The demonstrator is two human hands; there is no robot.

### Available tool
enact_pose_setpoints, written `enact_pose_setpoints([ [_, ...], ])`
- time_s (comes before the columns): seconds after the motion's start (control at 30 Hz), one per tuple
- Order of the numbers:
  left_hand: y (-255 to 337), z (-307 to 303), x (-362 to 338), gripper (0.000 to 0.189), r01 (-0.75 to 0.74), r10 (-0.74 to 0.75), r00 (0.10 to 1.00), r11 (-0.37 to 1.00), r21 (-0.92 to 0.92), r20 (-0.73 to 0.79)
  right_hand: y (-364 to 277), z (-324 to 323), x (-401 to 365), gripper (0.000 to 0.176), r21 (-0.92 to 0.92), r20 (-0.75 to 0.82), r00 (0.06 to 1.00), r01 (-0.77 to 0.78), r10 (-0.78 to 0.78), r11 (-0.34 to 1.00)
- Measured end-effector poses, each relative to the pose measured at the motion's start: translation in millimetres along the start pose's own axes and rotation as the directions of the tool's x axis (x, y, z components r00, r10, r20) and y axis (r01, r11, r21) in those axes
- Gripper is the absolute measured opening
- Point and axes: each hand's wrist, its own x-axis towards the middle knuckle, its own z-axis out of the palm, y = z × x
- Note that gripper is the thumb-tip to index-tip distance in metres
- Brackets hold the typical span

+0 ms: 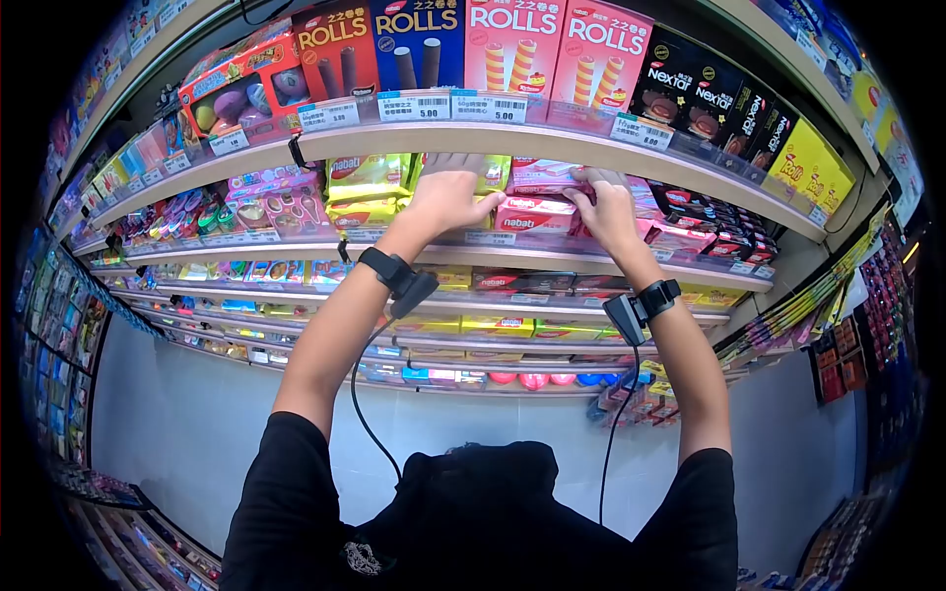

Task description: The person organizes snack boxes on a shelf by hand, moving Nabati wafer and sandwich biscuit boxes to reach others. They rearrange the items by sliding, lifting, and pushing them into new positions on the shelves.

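Observation:
My left hand [451, 200] reaches into the second shelf from the top. Its fingers lie stretched out over yellow nabati wafer packs [367, 179], and its thumb sticks out to the right, close to a red-and-pink nabati wafer pack [535, 216]. At the right end of that pack is my right hand [609, 205], thumb and fingers apart, near the pink packs stacked there. The fingertips of both hands are partly hidden at the back of the shelf. Neither hand visibly grips a pack.
Above my hands runs the upper shelf edge [394, 141] with price tags, carrying ROLLS boxes [512, 54] and black Nextar boxes [705, 98]. Dark packs [705, 212] stand to the right. Lower shelves hold more snacks. Cables hang from both wrist devices [399, 279].

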Motion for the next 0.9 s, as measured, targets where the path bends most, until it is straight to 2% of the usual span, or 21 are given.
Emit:
enact_pose_setpoints([
  [0.03,-4.8,2.6,0.4,0.074,-0.084,0.087,0.991,0.996,0.038,-0.100,3.2,0.8,-2.9,0.024,0.025,-0.010,1.000,-0.007,0.008,1.000],
  [0.13,-11.1,5.4,0.4,0.078,-0.071,0.073,0.993,0.997,0.022,-0.090,5.1,5.9,-12.7,0.024,0.142,-0.004,0.997,-0.074,0.076,0.987],
  [0.27,-9.3,6.1,0.2,0.075,-0.020,0.024,0.994,0.999,0.046,-0.103,2.8,0.5,-9.1,0.024,0.118,-0.024,1.000,0.014,-0.011,0.993],
  [0.3,-9.3,7.9,-0.6,0.075,-0.009,0.014,0.995,0.999,0.050,-0.101,4.3,0.2,-9.5,0.026,0.118,0.018,1.000,-0.004,0.002,0.993],
  [0.37,-10.8,16.1,-1.1,0.072,-0.064,0.078,0.968,0.996,0.066,-0.240,9.2,0.5,-13.5,0.028,0.121,0.105,0.994,-0.051,0.038,0.991],
  [0.4,-4.6,8.1,0.0,0.072,0.046,-0.045,0.996,0.999,0.009,-0.074,12.1,-0.3,-14.1,0.029,0.100,0.134,0.991,-0.044,0.030,0.994],
  [0.43,-2.8,6.4,-0.1,0.071,0.128,-0.126,0.991,0.992,-0.023,0.053,12.4,-2.7,-13.5,0.026,0.113,0.186,0.981,-0.078,0.056,0.991],
  [0.47,-1.0,4.8,-0.3,0.072,0.214,-0.205,0.962,0.976,-0.034,0.179,17.5,2.1,-14.7,0.025,0.132,0.180,0.983,-0.049,0.025,0.990],
  [0.5,1.3,0.0,0.7,0.074,0.193,-0.187,0.969,0.981,-0.016,0.163,23.7,4.1,-13.5,0.024,0.143,0.166,0.986,-0.013,-0.011,0.990],
  [0.53,0.1,5.1,1.5,0.073,0.034,-0.036,0.998,0.999,-0.028,-0.060,22.2,-1.9,-10.9,0.024,0.104,0.188,0.982,0.001,-0.021,0.995],
  [0.57,-1.9,7.0,-0.4,0.070,-0.006,0.005,0.996,1.000,-0.015,-0.085,19.4,-4.5,-11.0,0.024,0.071,0.214,0.976,0.013,-0.028,0.997],
  [0.63,0.6,4.2,0.4,0.071,-0.021,0.021,1.000,1.000,0.002,0.000,24.5,0.4,-10.6,0.024,0.038,0.237,0.971,-0.011,0.002,0.999],
  [0.7,10.1,-3.1,3.7,0.077,-0.035,0.034,0.997,0.999,0.010,0.071,28.4,0.7,-8.6,0.024,0.000,0.163,0.982,0.098,-0.097,0.995],
  [0.77,2.2,15.4,6.9,0.074,-0.204,0.208,0.973,0.978,0.055,-0.101,33.2,3.4,-6.4,0.024,0.000,0.161,0.982,0.100,-0.099,0.995],
  [0.8,8.3,12.2,7.8,0.073,-0.195,0.196,0.980,0.981,0.020,-0.037,34.2,5.5,-5.7,0.024,0.028,0.127,0.986,0.107,-0.110,0.994],
  [0.83,14.9,10.4,8.2,0.073,-0.183,0.183,0.983,0.983,-0.013,0.026,34.6,7.4,-6.5,0.024,0.034,0.157,0.983,0.087,-0.091,0.996],
  [0.9,29.2,12.2,6.3,0.063,-0.163,0.163,0.987,0.987,-0.004,0.007,35.6,9.2,-4.1,0.025,0.051,0.217,0.974,0.060,-0.070,0.997],
])
